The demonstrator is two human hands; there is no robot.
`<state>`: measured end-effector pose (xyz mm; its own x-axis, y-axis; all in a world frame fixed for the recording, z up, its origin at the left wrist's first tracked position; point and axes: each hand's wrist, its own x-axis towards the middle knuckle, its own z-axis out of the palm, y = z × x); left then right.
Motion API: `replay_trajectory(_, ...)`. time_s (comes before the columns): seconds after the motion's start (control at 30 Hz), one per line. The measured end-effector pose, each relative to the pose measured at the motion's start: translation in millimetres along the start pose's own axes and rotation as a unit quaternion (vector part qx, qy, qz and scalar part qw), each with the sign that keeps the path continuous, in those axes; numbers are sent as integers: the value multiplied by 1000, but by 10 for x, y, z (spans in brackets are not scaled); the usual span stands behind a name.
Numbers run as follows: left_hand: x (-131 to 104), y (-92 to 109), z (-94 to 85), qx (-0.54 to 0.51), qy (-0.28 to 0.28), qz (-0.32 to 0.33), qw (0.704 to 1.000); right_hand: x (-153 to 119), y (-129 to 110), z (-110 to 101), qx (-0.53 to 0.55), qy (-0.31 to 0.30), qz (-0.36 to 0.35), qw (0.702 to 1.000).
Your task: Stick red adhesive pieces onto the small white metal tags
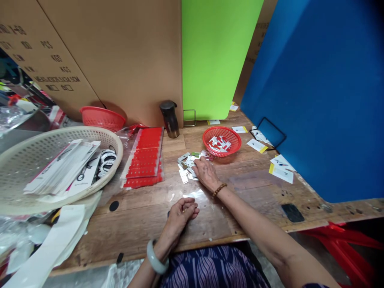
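Taking the pile of flat pieces [186,165] on the desk [132,218] as the clock's centre, the wide white basket [39,150] sits at nine o'clock, its plastic wall pierced with holes, holding a stack of smooth cards [64,164]. Closer in at nine lie red strips [145,154] in glossy clear plastic. At six o'clock the left hand [179,216] has its fingers curled loosely together over a slick clear sheet; I cannot tell whether they pinch anything. The pile itself mixes thin white and silvery-grey rectangles, overlapping at odd angles. At four o'clock the right hand [207,173] reaches onto it, fingers bent down; whether they pinch a piece is hidden. Such thin pieces probably lift best when one edge is slid free first, with light pressure. At two o'clock, the round red basket [237,141] has slotted plastic sides.
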<state>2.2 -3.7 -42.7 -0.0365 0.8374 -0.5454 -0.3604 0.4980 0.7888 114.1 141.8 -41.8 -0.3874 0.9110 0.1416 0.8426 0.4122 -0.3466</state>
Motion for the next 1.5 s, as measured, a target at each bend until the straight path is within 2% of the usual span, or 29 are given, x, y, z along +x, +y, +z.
replay_trajectory(0.17, -15, -2, 13, 12, 2, 9, 1000, 53, 17, 33, -4, -10, -3, 1000)
replay_trajectory(0.47, -16, -15, 102, 24, -11, -3, 1000, -20, 26, 20, 10, -9, -17, 1000)
replay_trajectory(0.6, -36, 48, 111, 4, -7, 15, 1000, 37, 66, -4, 19, -7, -24, 1000)
replay_trajectory(0.7, -37, 142, 85, -5, 24, 43, 999, 10, 110, -104, 39, 3, -33, 999)
replay_trajectory(0.8, -19, 253, 48, 5, 64, 83, 994, -155, 124, -261, 68, -6, -67, 995)
replay_trajectory(0.87, -1, 311, 31, 18, 71, 104, 992, -323, 101, -360, 103, -33, -106, 989)
replay_trajectory(1.0, 24, 348, 26, 72, 19, 99, 992, -647, 11, -438, 250, -114, -150, 950)
replay_trajectory(1.1, 21, 317, 24, 106, 6, 58, 993, -801, -14, -380, 333, -118, -99, 930)
replay_trajectory(1.2, 29, 279, -5, 81, 33, 49, 995, -924, 28, -303, 362, -61, 6, 930)
replay_trajectory(1.27, 52, 269, -33, 53, 55, 52, 996, -1023, 64, -271, 349, -37, 44, 935)
replay_trajectory(1.37, 105, 280, -54, 5, 73, 67, 995, -1194, 65, -245, 327, -50, 45, 943)
replay_trajectory(1.5, 177, 274, -4, -39, 58, 62, 996, -1349, -53, -192, 298, -81, 2, 951)
